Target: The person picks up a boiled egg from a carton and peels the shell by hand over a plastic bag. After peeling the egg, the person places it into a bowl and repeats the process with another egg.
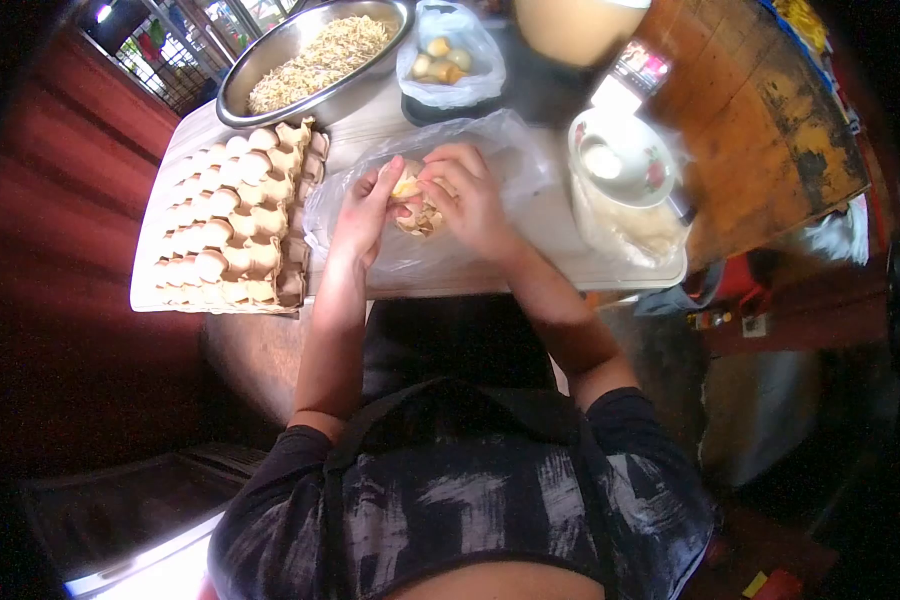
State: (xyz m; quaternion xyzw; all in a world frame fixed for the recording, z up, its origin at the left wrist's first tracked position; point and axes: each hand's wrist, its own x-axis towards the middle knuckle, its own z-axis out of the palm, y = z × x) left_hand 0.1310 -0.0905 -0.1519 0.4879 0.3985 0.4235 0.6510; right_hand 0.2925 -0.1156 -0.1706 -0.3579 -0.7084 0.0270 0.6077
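Near the middle of the white table, my left hand (368,205) has its fingers closed around a pale yellow and white egg (407,187). My right hand (467,195) meets it from the right, its bent fingertips pressed against the same egg. Just below the fingers lies a small heap of shell pieces (422,220) on a clear plastic bag (515,165) spread flat. Part of the egg is hidden by the fingers.
Stacked egg trays (260,255) with eggs stand at the left. Behind are a metal basin (232,95) of shell-like bits and a bag of eggs (445,65). A white bowl (635,150) and another plastic bag (620,230) are at the right.
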